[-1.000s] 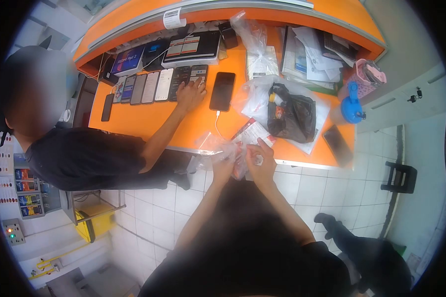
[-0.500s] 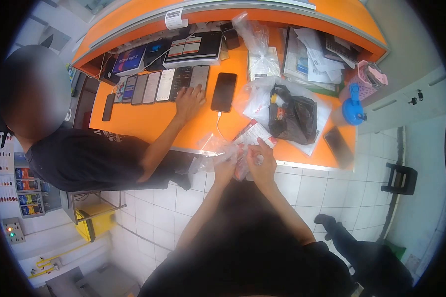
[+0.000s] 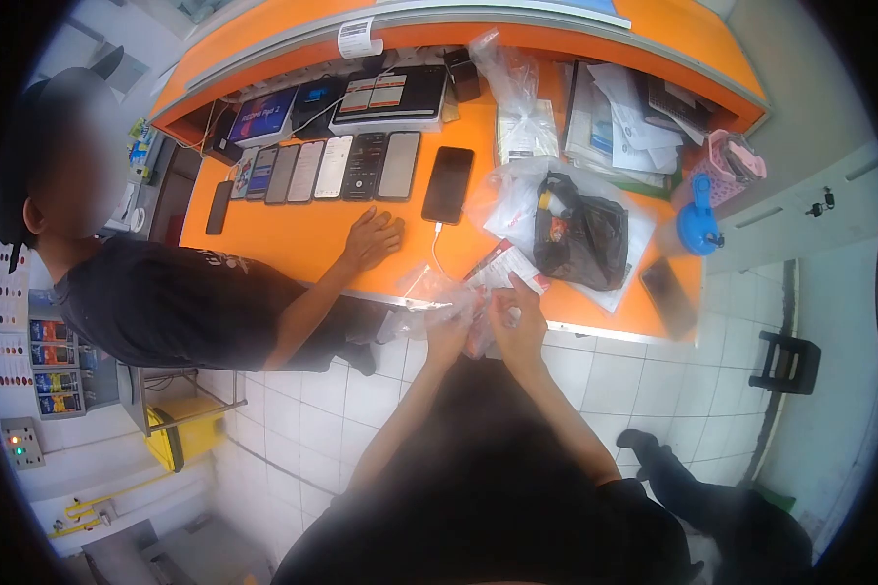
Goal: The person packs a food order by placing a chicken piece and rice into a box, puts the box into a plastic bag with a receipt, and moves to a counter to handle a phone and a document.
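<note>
At the table's front edge, my left hand (image 3: 446, 332) is closed on a crumpled clear plastic bag (image 3: 410, 320). Close beside it, my right hand (image 3: 520, 324) has its fingers bent and pinched at the bag's right side; a reddish thing shows through the plastic between both hands. A red-and-white printed packet (image 3: 502, 265) lies just beyond my right fingers. Behind the bag, a dark phone (image 3: 448, 185) rests on the table with a white cable (image 3: 437, 252) plugged into its lower end. My fingertips are partly hidden by plastic.
A co-worker's hand (image 3: 373, 240) rests on the orange table (image 3: 293, 237) below a row of several phones (image 3: 333, 168). Right of me are a black plastic bag (image 3: 583, 239), a blue-lidded bottle (image 3: 698, 222), another phone (image 3: 667, 297) and a pink basket (image 3: 727, 161).
The co-worker's hand has drawn back from the phone row onto the bare tabletop. My hands stay on the clear bag with only slight finger movement. The view has shifted slightly.
</note>
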{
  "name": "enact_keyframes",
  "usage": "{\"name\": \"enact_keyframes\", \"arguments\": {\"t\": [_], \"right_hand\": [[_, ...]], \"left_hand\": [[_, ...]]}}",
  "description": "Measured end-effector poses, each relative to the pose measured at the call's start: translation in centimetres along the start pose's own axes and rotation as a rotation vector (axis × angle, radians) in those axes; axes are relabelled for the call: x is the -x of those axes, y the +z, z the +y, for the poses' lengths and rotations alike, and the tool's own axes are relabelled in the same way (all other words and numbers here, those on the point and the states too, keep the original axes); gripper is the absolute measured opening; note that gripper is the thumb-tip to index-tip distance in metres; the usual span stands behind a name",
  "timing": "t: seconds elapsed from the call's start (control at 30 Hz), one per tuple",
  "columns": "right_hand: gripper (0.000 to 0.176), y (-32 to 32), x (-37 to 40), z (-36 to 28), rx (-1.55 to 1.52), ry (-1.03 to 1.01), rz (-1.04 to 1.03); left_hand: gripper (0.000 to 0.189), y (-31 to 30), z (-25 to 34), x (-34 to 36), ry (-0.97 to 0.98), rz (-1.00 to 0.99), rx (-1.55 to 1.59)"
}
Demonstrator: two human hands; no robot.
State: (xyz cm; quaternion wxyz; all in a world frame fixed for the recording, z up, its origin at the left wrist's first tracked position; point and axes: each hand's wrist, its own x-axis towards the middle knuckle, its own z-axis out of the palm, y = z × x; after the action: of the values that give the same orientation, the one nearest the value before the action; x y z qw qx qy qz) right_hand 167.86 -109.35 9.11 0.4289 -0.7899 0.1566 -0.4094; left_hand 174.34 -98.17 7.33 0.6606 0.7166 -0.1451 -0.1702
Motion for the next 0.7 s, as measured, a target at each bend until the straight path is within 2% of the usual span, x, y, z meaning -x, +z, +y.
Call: {"name": "enact_keyframes", "arguments": {"t": [0.2,0.27,0.3,0.37,0.4,0.43,0.5,0.53,0.57,0.63,0.7], "right_hand": [[0.05,0.2,-0.9,-0.2,-0.074,0.026,-0.061],[0.055,-0.6,-1.8,-0.7,-0.16,0.274,-0.218],[0.055,-0.9,-2.6,-0.9,-0.168,0.265,-0.225],[0.064,-1.8,-4.2,-0.7,-0.503,0.6,-0.346],[0.07,-1.8,-4.3,0.6,-0.542,0.606,-0.429],[0.07,-1.6,-4.1,1.6,-0.547,0.595,-0.438],[0.063,-1.6,-4.2,1.6,-0.717,0.711,-0.426],[0.06,-1.9,-4.2,1.5,-0.718,0.755,-0.433],[0.06,-1.8,-4.0,1.6,-0.721,0.749,-0.44],[0.057,-1.6,-3.4,2.3,-0.851,0.76,-0.278],[0.054,-1.0,-2.3,2.9,-0.882,0.71,-0.216]], "left_hand": [[0.021,-0.6,-2.1,0.2,0.075,-0.006,-0.262],[0.026,-0.7,-2.6,0.2,0.12,-0.059,-0.43],[0.026,-0.8,-2.4,0.1,0.124,-0.045,-0.433],[0.033,-1.0,-1.9,-0.2,-0.01,-0.124,-0.526],[0.032,-1.0,-1.1,-0.3,-0.081,-0.158,-0.383],[0.032,-1.0,-0.4,-0.3,-0.075,-0.145,-0.383],[0.024,-0.7,0.9,-0.5,-0.1,-0.134,-0.234],[0.015,-0.4,1.5,-0.5,-0.017,-0.095,-0.246],[0.015,-0.5,0.8,-0.6,-0.012,-0.087,-0.247],[0.017,-0.6,-1.2,-0.8,0.33,-0.112,-0.285],[0.018,0.0,-0.4,-1.2,0.316,-0.106,-0.337]]}}
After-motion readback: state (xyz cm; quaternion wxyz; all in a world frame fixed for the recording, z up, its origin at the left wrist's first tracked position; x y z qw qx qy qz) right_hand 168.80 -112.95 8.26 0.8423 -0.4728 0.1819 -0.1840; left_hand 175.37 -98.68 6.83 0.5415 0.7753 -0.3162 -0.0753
